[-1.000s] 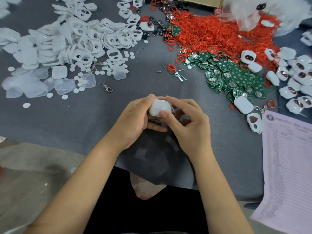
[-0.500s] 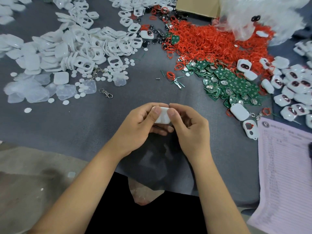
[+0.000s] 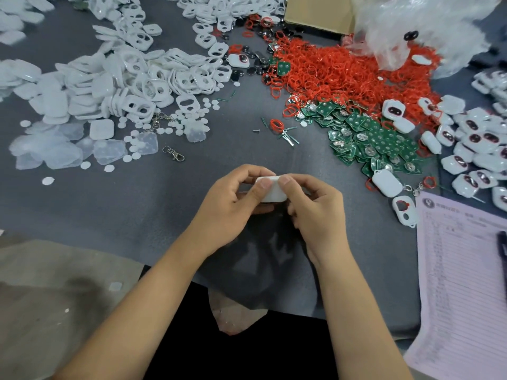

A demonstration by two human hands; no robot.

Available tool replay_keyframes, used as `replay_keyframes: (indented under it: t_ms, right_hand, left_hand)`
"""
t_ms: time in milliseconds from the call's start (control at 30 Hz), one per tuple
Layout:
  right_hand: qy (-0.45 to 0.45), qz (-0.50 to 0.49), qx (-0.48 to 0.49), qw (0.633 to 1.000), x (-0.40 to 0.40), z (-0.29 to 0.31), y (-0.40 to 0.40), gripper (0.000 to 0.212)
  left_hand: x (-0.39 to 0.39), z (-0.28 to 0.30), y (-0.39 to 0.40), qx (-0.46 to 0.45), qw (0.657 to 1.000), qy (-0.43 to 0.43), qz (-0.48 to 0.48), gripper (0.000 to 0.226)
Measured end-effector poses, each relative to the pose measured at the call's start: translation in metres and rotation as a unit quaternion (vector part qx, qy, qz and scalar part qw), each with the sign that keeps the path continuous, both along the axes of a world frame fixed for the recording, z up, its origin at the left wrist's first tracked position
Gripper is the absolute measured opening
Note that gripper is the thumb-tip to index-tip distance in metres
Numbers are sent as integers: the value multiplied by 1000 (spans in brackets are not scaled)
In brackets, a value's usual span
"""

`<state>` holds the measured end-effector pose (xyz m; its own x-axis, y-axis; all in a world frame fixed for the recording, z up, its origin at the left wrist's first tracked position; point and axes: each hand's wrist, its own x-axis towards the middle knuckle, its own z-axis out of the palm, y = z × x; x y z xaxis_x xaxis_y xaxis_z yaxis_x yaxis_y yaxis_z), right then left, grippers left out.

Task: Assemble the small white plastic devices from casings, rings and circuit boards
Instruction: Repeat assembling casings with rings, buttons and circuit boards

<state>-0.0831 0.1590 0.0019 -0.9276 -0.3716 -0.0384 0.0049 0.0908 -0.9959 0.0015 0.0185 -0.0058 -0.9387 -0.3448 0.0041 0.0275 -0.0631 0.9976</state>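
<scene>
**A:** Hands are seen low in the middle of the head view, over a dark grey cloth [image 3: 115, 204] that's been spread across the table. A small white casing [image 3: 270, 192] is pinched between them: the left hand [image 3: 233, 212] is curled round its left end with the thumb pressed on the top face, and the right hand [image 3: 315, 212] is wrapped round the right end, thumb set right beside the other one. Both sets of fingers are bent tight on it, so nothing is left loose. The underside of the casing is hidden by the fingers.

**B:** ok and what's laid out around it?

**A:** Loads. A heap of white casing halves [image 3: 131, 78] is piled upper left, with translucent square pads [image 3: 109, 150] and little white discs scattered just below. A metal clasp [image 3: 174, 154] is lying alone between that pile and the hands. Red rings [image 3: 343, 75] are dumped in a big mound upper right, and green circuit boards [image 3: 375, 141] are spread along its near edge, touching it. Finished white devices [image 3: 472, 149] are clustered at the far right. A printed paper sheet [image 3: 463, 283] is laid at the right edge, and a clear plastic bag [image 3: 425, 26] is slumped at the top right next to a cardboard box [image 3: 318, 12].
</scene>
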Motion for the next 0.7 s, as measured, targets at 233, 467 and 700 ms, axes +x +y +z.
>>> replay_keyframes:
  t_ms: [233, 467, 700]
  right_hand:
    - [-54, 36, -41, 997, -5, 8, 7, 13]
    - [-52, 67, -47, 995, -9, 5, 14, 15]
    - [-33, 50, -66, 996, -7, 2, 13, 8]
  left_hand:
    - [0, 2, 10, -145, 987, -7, 67, 16]
    - [1, 3, 10, -98, 995, -19, 29, 22]
    - [-2, 2, 6, -53, 998, -29, 0, 15]
